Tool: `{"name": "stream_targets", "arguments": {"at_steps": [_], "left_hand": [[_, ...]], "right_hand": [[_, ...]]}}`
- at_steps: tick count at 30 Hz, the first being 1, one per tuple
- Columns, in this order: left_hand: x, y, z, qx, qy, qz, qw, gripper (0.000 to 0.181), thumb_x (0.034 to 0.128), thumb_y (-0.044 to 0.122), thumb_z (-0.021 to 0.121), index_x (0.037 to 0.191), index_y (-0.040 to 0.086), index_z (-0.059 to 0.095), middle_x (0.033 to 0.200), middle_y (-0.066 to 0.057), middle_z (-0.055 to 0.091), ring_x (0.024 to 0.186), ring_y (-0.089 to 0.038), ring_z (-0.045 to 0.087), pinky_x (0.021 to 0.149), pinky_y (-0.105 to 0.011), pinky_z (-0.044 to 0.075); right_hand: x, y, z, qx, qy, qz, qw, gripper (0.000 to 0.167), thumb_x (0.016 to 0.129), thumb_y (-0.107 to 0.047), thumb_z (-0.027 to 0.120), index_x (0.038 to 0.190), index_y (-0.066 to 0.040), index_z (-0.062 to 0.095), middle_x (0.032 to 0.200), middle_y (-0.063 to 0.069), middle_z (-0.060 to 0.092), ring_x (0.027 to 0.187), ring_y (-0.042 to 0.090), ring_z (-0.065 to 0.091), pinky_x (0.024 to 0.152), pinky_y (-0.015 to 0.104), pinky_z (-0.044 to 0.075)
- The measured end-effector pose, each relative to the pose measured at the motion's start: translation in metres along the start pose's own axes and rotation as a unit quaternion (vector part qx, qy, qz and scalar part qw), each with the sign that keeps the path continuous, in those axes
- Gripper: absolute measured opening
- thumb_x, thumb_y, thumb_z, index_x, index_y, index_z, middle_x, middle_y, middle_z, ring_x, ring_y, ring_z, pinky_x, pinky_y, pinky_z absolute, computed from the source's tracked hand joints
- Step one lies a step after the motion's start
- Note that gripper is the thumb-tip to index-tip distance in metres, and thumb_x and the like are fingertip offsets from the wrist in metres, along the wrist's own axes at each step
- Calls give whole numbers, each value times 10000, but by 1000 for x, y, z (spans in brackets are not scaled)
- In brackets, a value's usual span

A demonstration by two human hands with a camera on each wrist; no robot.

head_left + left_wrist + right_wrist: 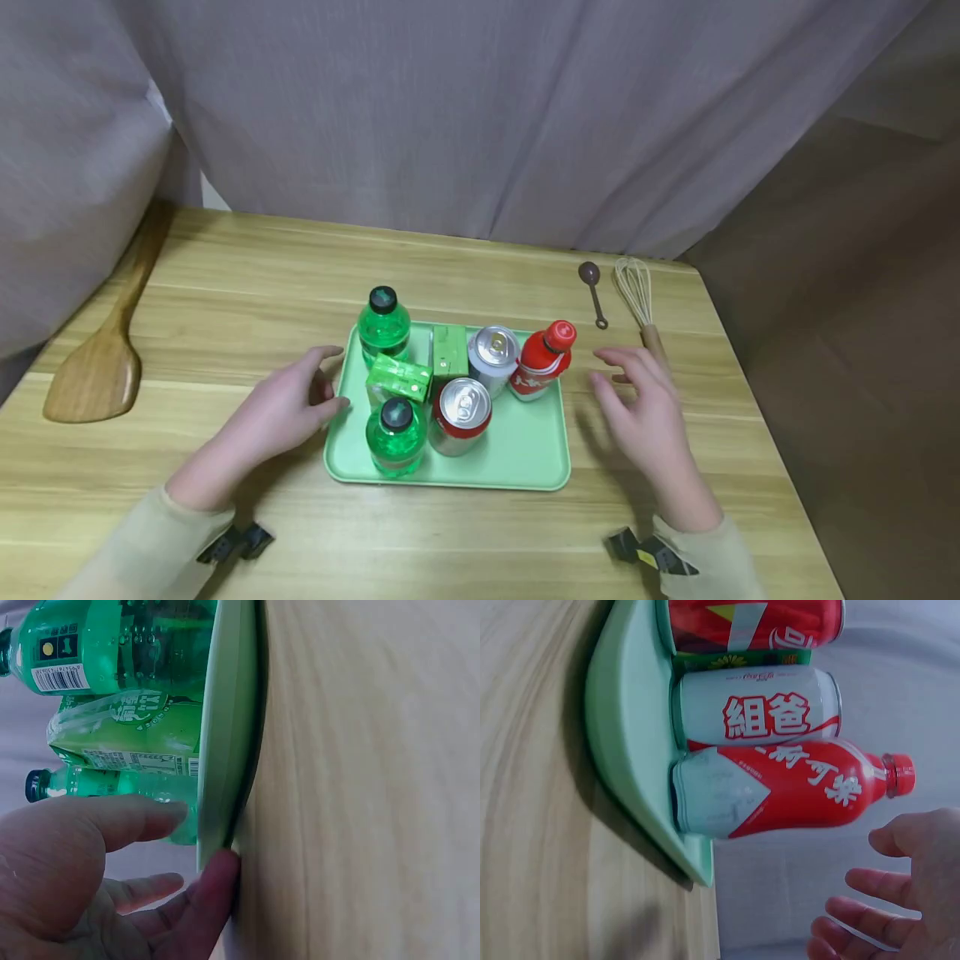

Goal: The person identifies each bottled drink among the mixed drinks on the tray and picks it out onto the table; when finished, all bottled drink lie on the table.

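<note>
A light green tray [517, 454] holds two green bottles [396, 446] with black caps, two green drink cartons [401, 379], a red-and-silver can [461, 417], a white can [493, 358] and a red-capped bottle [542, 362]. My left hand [292, 400] is at the tray's left edge, fingers loosely bent; in the left wrist view a fingertip [221, 874] appears to touch the rim low down, while the thumb stands off it. To the right of the tray, my right hand [648, 408] hovers with spread fingers, apart from the red bottle and holding nothing.
A wooden spatula [97, 375] lies at the left of the wooden table [420, 542]. Behind the right hand are a small brown spoon [591, 283] and a whisk [637, 292]. Grey cloth [375, 117] hangs along the back, with a brown panel [847, 333] on the right.
</note>
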State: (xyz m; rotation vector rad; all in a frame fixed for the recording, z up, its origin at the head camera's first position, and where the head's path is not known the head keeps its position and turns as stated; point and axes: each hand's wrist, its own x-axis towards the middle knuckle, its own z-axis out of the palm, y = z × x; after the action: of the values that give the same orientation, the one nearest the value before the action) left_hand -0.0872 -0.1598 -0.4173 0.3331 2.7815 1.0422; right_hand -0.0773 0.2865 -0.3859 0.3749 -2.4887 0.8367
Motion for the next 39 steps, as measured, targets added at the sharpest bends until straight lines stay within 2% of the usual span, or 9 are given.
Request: {"name": "stream_targets", "arguments": {"at_steps": [6, 9, 13, 18, 22, 27, 32, 39], "left_hand": [[3, -6, 1, -249, -143, -83, 9996, 683, 903, 160, 767, 1493, 19, 454, 845, -10, 634, 731, -149, 570, 645, -293, 495], [4, -10, 0, -577, -278, -207, 9977, 731, 905, 127, 764, 1530, 8, 405, 857, -36, 639, 691, -149, 608, 605, -295, 544], [4, -14, -1, -1080, -490, -360, 9923, 768, 911, 75, 749, 1565, 4, 351, 856, -83, 642, 618, -179, 650, 538, -313, 597], [6, -16, 0, -1409, -694, -293, 9872, 731, 923, 36, 727, 1561, 6, 372, 821, -99, 636, 610, -207, 658, 527, -340, 604], [8, -19, 2, -1739, -856, -287, 9806, 773, 930, 31, 722, 1590, 1, 321, 791, -108, 637, 604, -228, 664, 522, -355, 611], [8, -20, 3, -2102, -1070, -304, 9713, 829, 939, 38, 715, 1622, 7, 245, 726, -111, 630, 592, -239, 667, 517, -372, 618], [9, -22, 5, -2208, -1089, -405, 9684, 843, 932, 37, 718, 1627, 22, 241, 729, -114, 637, 605, -246, 675, 535, -384, 630], [10, -25, 5, -2293, -1081, -437, 9664, 831, 929, 31, 714, 1622, 20, 255, 737, -126, 638, 617, -269, 679, 543, -399, 633]], "right_hand": [[10, -8, 4, 375, -372, -45, 9986, 322, 889, -5, 765, 1206, 5, 711, 1207, 119, 696, 1051, 233, 659, 872, 180, 565], [15, -10, 6, 533, -524, -13, 9972, 358, 885, -14, 779, 1232, 5, 698, 1232, 108, 688, 1041, 235, 658, 862, 179, 570], [21, -12, 10, 803, -678, 56, 9944, 379, 881, -13, 788, 1248, -16, 695, 1246, 101, 687, 1026, 204, 643, 860, 190, 565], [28, -14, 13, 1203, -837, 239, 9889, 391, 883, -22, 795, 1260, -60, 697, 1247, 66, 678, 1060, 199, 626, 888, 199, 556], [31, -17, 15, 1371, -902, 382, 9857, 387, 881, -40, 804, 1252, -81, 702, 1222, 32, 670, 1070, 197, 613, 890, 207, 551], [31, -19, 19, 1635, -893, 521, 9811, 362, 885, -23, 794, 1234, -67, 707, 1201, 31, 665, 1084, 90, 594, 895, 219, 558], [32, -20, 22, 1905, -852, 545, 9765, 369, 873, 27, 787, 1228, -32, 707, 1188, 52, 656, 1097, 77, 593, 894, 201, 570], [37, -23, 28, 1974, -904, 573, 9745, 364, 870, 11, 798, 1221, -42, 716, 1164, 12, 637, 1107, 91, 577, 908, 145, 536]]}}
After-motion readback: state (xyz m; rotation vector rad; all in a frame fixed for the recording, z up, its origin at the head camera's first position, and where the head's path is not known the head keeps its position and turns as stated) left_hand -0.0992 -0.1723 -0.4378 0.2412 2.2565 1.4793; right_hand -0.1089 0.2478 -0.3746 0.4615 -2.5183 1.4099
